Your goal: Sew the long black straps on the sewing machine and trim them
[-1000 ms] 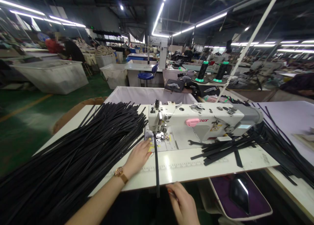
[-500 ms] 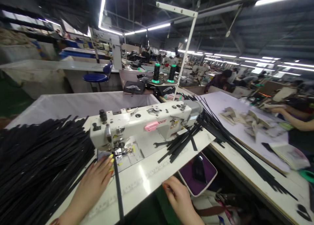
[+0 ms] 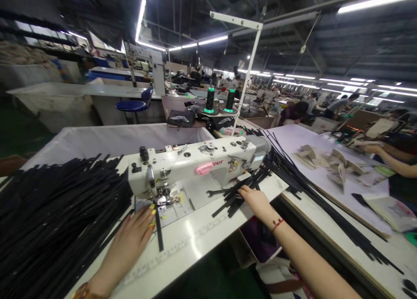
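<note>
Black strap [image 3: 159, 233] lies on our white worktop [image 3: 177, 262], left of the middle, its far end by the needle of the sewing machine [image 3: 179, 168] and its near end short of the worktop's near edge. Our left hand [image 3: 132, 236] rests flat just to the left of it, fingers stretched and released, the yellow-nailed tips close beside the strap; we cannot tell whether they touch it. Our right hand [image 3: 257, 203] is out to the right, its fingers bent over a bunch of short black strips [image 3: 233, 199]; we cannot tell whether they grasp one. We wear a red bracelet [image 3: 277, 224] on the right wrist. Just left of that bunch we see a wrench [image 3: 219, 192], and a pink object [image 3: 203, 168] sits on the machine's near face. Farther left, a large pile of black straps [image 3: 61, 203] spreads toward us. Beyond the machine stand two thread spools [image 3: 210, 101], black with green ends. On the far right, beige pieces [image 3: 340, 165] lie on a pale purple worktop [image 3: 289, 138], near a co-worker's arm [image 3: 395, 163].
</note>
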